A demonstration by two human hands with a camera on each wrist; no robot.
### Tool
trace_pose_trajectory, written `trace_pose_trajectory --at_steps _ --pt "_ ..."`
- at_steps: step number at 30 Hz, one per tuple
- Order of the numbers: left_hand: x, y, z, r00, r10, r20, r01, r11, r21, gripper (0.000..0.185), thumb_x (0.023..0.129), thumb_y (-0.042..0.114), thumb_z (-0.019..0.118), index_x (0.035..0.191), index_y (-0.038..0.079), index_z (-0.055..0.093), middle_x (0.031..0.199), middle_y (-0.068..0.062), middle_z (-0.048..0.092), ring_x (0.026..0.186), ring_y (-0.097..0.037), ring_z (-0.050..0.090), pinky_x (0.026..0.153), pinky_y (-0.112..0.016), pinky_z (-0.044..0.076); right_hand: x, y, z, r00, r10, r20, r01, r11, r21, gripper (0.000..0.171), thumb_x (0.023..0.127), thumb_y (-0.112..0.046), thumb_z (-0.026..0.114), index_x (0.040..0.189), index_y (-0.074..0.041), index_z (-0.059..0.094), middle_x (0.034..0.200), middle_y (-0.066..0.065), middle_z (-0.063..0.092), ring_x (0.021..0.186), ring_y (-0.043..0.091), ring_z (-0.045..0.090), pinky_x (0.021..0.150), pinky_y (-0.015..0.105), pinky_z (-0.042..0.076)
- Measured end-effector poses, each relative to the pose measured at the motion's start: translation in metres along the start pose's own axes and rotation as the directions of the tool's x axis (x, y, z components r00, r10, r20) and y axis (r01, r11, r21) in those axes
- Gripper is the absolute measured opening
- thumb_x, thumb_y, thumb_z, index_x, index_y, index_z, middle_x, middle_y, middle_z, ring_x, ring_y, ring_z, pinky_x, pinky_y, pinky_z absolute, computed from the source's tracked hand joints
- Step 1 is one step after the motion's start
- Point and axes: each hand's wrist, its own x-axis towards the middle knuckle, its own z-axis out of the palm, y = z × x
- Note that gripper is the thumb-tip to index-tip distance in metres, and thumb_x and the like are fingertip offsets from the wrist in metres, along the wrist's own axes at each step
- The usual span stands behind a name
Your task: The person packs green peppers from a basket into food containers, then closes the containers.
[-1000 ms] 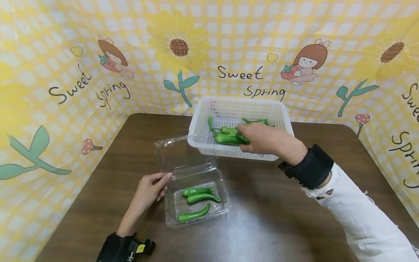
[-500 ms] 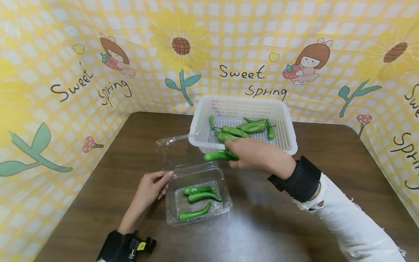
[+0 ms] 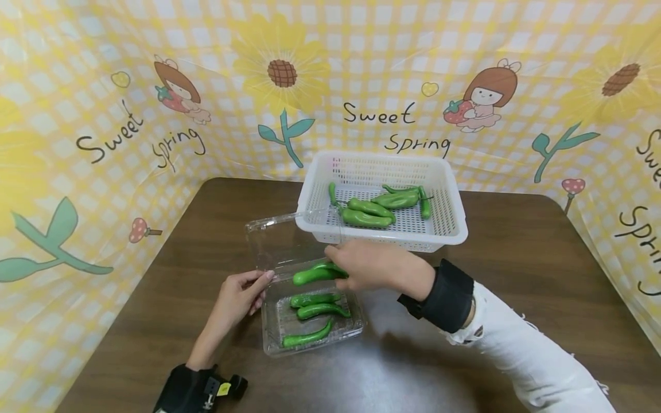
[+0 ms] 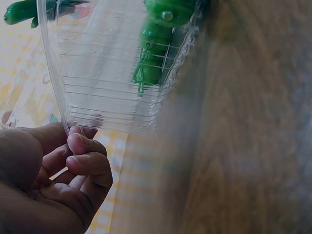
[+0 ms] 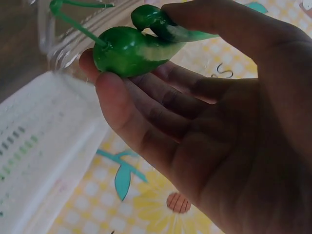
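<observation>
My left hand (image 3: pixel 240 295) pinches the left edge of a clear plastic clamshell box (image 3: pixel 271 344) near its hinge; the left wrist view shows thumb and fingertips on the rim. Three green peppers (image 3: pixel 316 311) lie in the box. Over the far part of the box, my right hand (image 3: pixel 379 267) holds green peppers (image 3: pixel 315 275) between thumb and fingers. In the right wrist view a thick pepper (image 5: pixel 131 53) with a long stem lies across the fingers, and a thinner one (image 5: pixel 148 17) is under the thumb. The box's lid (image 3: pixel 289 241) stands raised at the back.
A white slotted basket (image 3: pixel 454 212) stands at the back of the brown wooden table (image 3: pixel 196 252), holding several green peppers (image 3: pixel 369 218). The lid overlaps the basket's front left corner in the head view. A yellow checked cloth (image 3: pixel 335 51) surrounds the table.
My right hand has lifted peppers out of the basket and carried them left and nearer, over the box. The left hand stays on the box edge.
</observation>
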Motion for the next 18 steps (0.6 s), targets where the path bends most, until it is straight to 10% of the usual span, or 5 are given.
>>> trace_pose_trajectory --at_steps 6,18 --pt "0.001 -0.003 -0.001 1.000 0.013 0.000 -0.013 1.000 0.017 0.034 0.100 0.034 0.060 0.097 0.002 0.071 0.061 -0.004 0.055 0.044 -0.009 0.047 0.040 -0.027 0.046 0.014 -0.016 0.011 0.997 -0.022 0.080 0.023 1.000 -0.001 0.052 0.097 -0.030 0.064 0.139 -0.004 0.048 0.117 0.008 0.065 0.096 0.018 0.064 0.081 0.031 0.053" --pt "0.001 0.001 0.000 1.000 0.008 0.008 -0.008 1.000 -0.001 0.034 0.100 0.035 0.060 0.100 0.002 0.071 0.064 -0.006 0.056 0.045 -0.010 0.048 0.041 -0.027 0.046 0.036 -0.033 0.039 0.988 -0.065 0.139 0.069 0.997 -0.020 0.035 0.095 -0.028 0.068 0.122 -0.009 0.057 0.088 -0.003 0.057 0.074 0.010 0.053 0.065 0.023 0.043"
